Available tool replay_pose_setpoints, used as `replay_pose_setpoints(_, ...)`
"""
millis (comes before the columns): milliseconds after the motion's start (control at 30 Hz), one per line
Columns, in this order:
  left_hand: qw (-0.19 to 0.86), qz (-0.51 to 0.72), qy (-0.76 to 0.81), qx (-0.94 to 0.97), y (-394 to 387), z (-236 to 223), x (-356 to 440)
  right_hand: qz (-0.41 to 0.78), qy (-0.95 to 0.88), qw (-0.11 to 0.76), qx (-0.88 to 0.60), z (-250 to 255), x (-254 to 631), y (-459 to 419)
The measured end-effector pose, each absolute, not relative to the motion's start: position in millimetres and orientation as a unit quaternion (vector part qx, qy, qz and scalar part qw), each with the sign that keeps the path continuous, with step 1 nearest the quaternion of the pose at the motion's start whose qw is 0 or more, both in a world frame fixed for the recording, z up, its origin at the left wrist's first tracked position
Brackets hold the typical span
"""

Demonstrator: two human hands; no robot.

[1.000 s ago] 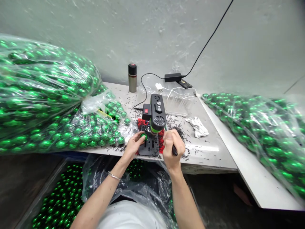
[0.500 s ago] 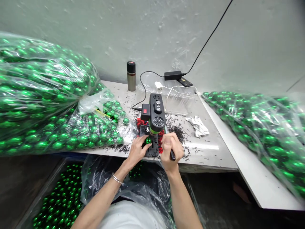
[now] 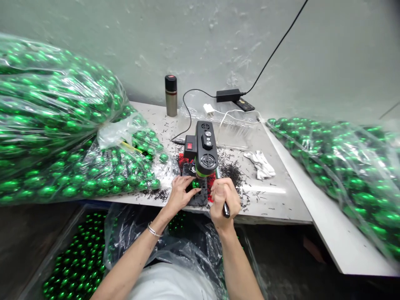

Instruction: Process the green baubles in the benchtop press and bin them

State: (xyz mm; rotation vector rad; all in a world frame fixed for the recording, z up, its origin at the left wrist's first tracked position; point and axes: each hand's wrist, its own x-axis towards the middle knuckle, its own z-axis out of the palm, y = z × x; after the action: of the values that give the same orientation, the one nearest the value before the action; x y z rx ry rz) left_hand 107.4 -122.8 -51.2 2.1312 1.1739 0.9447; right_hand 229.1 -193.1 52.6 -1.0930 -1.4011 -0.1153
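A small black bench drill [image 3: 204,152] with a red switch stands on the table's front edge, on a black base plate [image 3: 200,196]. My left hand [image 3: 181,192] pinches a shiny green ball [image 3: 196,183] and holds it on the base plate under the drill head. To the right of the plate, my right hand [image 3: 222,199] is closed round the drill's black lever handle [image 3: 225,209]. A bracelet is on my left wrist.
Big clear bags of green balls [image 3: 62,125] lie left, another bag [image 3: 343,166] right. Dark shavings [image 3: 233,171] litter the table [image 3: 275,200]. A flask [image 3: 171,95], power adapter [image 3: 228,95], white cloth [image 3: 260,163] and cables sit behind. A bin of green balls [image 3: 75,258] is below left.
My left hand moved the green ball from the drill's left side to under the drill head. My right hand pulled the lever handle down and nearer to me.
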Motion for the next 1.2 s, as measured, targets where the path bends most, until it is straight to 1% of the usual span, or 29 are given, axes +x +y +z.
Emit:
replay_pose_setpoints(167,0.253,0.361,0.429,0.788,-125,-60,106,-0.056,-0.604,0.641,-0.47,40,227,-194)
replay_pose_setpoints(433,0.222,0.356,0.429,0.8,-127,-59,107,-0.093,-0.61,0.641,-0.456,0,227,-189)
replay_pose_setpoints(667,0.228,0.369,0.423,0.795,-127,-60,107,-0.099,-0.589,0.663,-0.451,-17,226,-186)
replay_pose_setpoints(967,0.255,0.365,0.424,0.789,-125,-59,108,-0.094,-0.59,0.665,-0.448,-29,229,-184)
replay_pose_setpoints(1067,0.262,0.368,0.418,0.788,-124,-59,107,-0.098,-0.599,0.653,-0.453,-29,231,-183)
replay_pose_setpoints(1200,0.268,0.368,0.415,0.788,-123,-58,107,-0.133,-0.661,0.601,-0.43,-23,235,-183)
